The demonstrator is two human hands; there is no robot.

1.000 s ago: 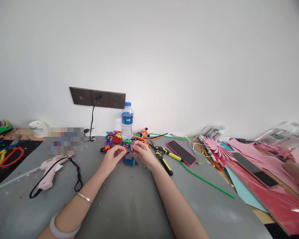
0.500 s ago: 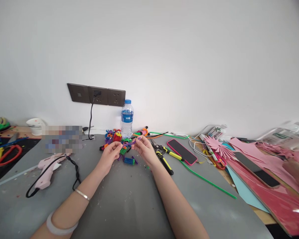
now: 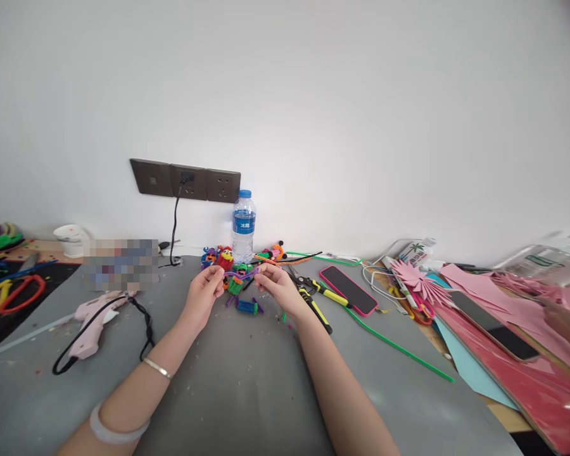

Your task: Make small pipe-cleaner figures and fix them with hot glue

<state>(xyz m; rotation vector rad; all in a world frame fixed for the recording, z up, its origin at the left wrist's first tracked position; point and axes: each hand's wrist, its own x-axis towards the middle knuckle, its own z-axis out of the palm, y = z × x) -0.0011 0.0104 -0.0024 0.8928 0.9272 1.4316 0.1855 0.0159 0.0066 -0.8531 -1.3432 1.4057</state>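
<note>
Clearly, a purple fuzzy strip (image 3: 252, 274) is held between the left grip (image 3: 204, 290) and the right grip (image 3: 279, 286), both pinched narrow. Nearer than the strip, a blue roll (image 3: 247, 307) is laid on the worktop (image 3: 247, 392). Yellow-handled pliers (image 3: 315, 309) are placed just right of the right grip; beyond both grips, a bottle (image 3: 244, 221) is stood upright.

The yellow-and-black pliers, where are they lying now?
In the head view, the pliers lie right of centre, between the right hand and the pink-cased phone.

Blue-capped bottle (image 3: 244, 239), pink-edged phone (image 3: 349, 290)
</note>
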